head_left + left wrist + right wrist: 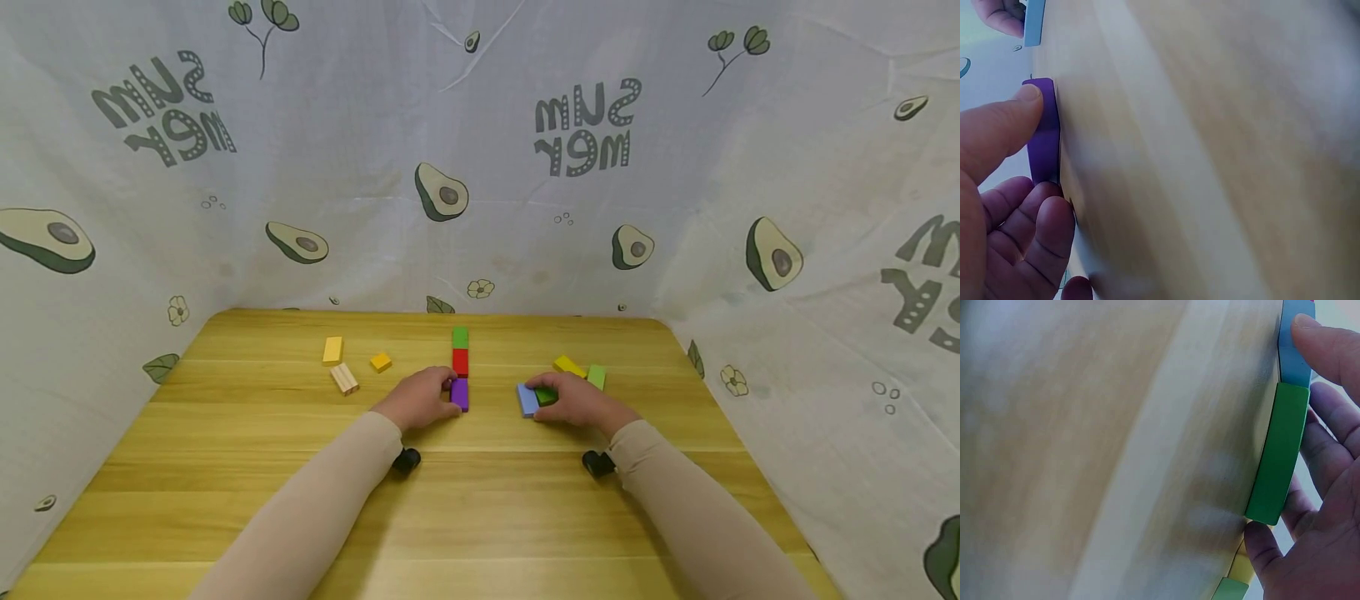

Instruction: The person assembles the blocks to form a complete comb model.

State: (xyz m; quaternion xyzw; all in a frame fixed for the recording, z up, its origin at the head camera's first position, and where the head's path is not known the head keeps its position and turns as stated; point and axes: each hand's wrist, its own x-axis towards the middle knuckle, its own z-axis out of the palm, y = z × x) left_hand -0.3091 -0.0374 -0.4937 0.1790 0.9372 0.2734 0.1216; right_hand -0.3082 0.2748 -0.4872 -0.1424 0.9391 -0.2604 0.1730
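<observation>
My left hand (422, 397) pinches a purple block (460, 395) between thumb and fingers at the near end of a column. Beyond it a red block (461, 362) and a green block (461, 337) continue the line. On the other side, my right hand (581, 402) grips a light blue block (527, 401), its thumb on the block's near end in the right wrist view. A dark green block (1279, 453) lies beside the blue one, under the palm and partly covered in the head view. Past that hand are a yellow block (570, 366) and a light green block (596, 377).
At the left of the wooden table (480, 517) lie a yellow-orange block (333, 351), a plain wood block (345, 379) and a small orange block (381, 362). A printed cloth (480, 250) hangs behind the table and along its sides.
</observation>
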